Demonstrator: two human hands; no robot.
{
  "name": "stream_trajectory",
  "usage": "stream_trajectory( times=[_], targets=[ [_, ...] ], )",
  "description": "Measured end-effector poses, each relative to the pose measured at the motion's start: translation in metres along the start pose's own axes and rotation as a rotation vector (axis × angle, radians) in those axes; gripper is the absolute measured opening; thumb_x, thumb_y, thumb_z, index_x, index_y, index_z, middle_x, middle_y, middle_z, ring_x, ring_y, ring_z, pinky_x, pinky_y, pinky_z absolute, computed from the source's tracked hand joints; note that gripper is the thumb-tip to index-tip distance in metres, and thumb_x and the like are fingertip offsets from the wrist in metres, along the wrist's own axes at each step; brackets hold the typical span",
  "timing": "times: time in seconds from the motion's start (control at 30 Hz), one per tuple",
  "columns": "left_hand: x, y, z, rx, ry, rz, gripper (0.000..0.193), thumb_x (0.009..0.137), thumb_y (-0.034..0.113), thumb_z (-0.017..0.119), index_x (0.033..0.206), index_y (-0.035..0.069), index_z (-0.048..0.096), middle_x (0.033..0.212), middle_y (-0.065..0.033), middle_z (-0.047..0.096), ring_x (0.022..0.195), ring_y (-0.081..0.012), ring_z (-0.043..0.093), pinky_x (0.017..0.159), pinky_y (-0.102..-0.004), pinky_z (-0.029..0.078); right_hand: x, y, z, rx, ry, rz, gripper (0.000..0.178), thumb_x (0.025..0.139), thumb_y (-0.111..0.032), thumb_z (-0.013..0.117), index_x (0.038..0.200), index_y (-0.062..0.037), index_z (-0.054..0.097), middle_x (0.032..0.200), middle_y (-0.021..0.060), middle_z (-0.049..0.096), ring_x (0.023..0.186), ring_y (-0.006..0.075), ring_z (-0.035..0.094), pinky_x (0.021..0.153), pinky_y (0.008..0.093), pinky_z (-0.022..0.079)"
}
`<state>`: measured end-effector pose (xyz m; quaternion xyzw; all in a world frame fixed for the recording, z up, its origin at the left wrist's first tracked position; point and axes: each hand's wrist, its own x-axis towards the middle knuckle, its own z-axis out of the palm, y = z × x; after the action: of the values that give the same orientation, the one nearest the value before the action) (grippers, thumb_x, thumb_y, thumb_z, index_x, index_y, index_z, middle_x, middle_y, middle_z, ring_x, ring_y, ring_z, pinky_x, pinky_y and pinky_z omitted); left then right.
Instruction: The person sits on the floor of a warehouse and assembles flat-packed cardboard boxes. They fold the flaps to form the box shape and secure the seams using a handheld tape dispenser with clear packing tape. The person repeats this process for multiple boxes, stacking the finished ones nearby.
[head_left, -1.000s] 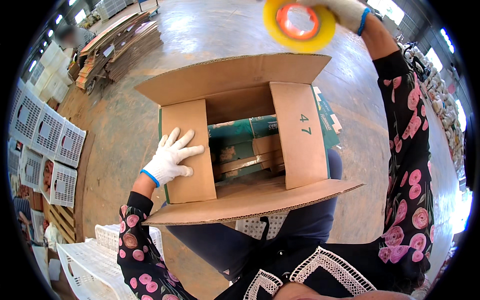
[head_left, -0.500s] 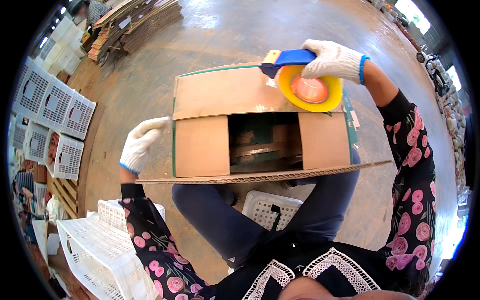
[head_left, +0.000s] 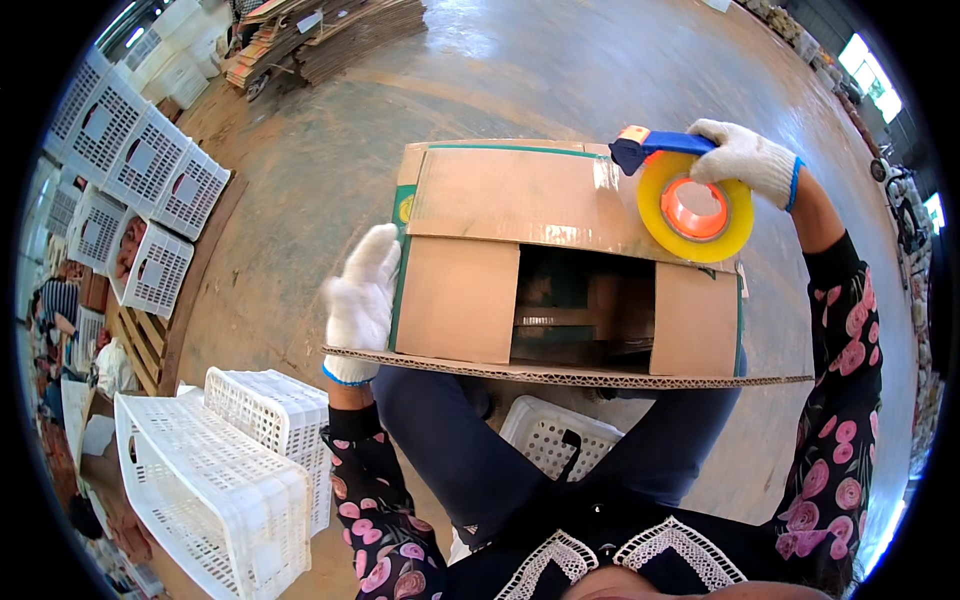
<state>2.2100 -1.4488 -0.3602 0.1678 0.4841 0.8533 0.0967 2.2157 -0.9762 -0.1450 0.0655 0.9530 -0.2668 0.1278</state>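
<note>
A brown cardboard box (head_left: 460,295) with green edges stands in front of my legs. Its far flap and both side flaps are folded in, leaving a dark gap in the middle; the near flap (head_left: 590,374) sticks out toward me, seen edge-on. My left hand (head_left: 364,295), in a white knit glove, lies along the box's left side with fingers stretched. Above the far right corner, my gloved right hand (head_left: 750,160) grips the blue handle of a tape dispenser (head_left: 680,143). The dispenser carries a yellow tape roll (head_left: 740,228) on an orange hub.
White plastic crates (head_left: 215,490) stand on the floor at my left, with more stacked crates (head_left: 165,185) behind beside a wooden pallet (head_left: 140,345). A white perforated basket (head_left: 535,430) sits between my legs. Flattened cardboard (head_left: 350,40) is piled at the far left.
My left hand has come in from beside the box to its left side, its fingers straightening. The dispenser has turned so that its roll faces me more, and appears nearer the box's right edge.
</note>
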Motion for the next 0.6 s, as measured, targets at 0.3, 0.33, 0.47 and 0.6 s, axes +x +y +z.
stream_trajectory(
  times=[0.3,0.33,0.47,0.6],
  targets=[
    [-0.031,0.019,0.037,0.137,0.278,0.041,0.104,0.093,0.071,0.065,0.168,0.013,0.023,0.174,-0.0227,0.018,0.159,-0.0431,0.022,0.128,-0.0573,0.017,-0.004,0.004,-0.006,0.195,-0.03,0.024,0.05,0.081,-0.025,0.073,0.122,0.0014,0.065,0.101,0.0071,0.065,0.092,0.0166,0.063,0.083,0.0298,0.053],
    [-0.025,0.022,0.037,0.154,0.3,-0.005,0.102,0.094,0.067,0.067,0.168,0.013,0.023,0.174,-0.0227,0.019,0.158,-0.0427,0.023,0.128,-0.0556,0.019,-0.005,0.003,-0.006,0.183,-0.028,0.034,0.05,0.08,-0.025,0.073,0.122,0.0014,0.065,0.102,0.0071,0.065,0.093,0.0167,0.063,0.083,0.0296,0.053],
    [0.0,0.004,0.011,0.509,0.314,-0.227,0.098,0.095,0.029,0.079,0.168,0.004,0.019,0.17,-0.0253,0.026,0.157,-0.0353,0.027,0.124,-0.0414,0.03,-0.004,0.002,-0.005,0.165,-0.036,0.032,0.051,0.079,-0.025,0.072,0.123,0.0017,0.065,0.101,0.0075,0.065,0.092,0.0172,0.063,0.082,0.0287,0.053],
    [0.019,0.005,0.022,0.507,0.24,-0.417,0.102,0.095,0.026,0.078,0.171,0.01,0.011,0.17,-0.0242,0.029,0.155,-0.0326,0.033,0.123,-0.0398,0.032,-0.007,-0.005,-0.004,0.132,-0.03,0.054,0.049,0.078,-0.023,0.072,0.121,0.0014,0.066,0.098,0.0064,0.064,0.091,0.0157,0.062,0.082,0.0289,0.052]
  ],
)
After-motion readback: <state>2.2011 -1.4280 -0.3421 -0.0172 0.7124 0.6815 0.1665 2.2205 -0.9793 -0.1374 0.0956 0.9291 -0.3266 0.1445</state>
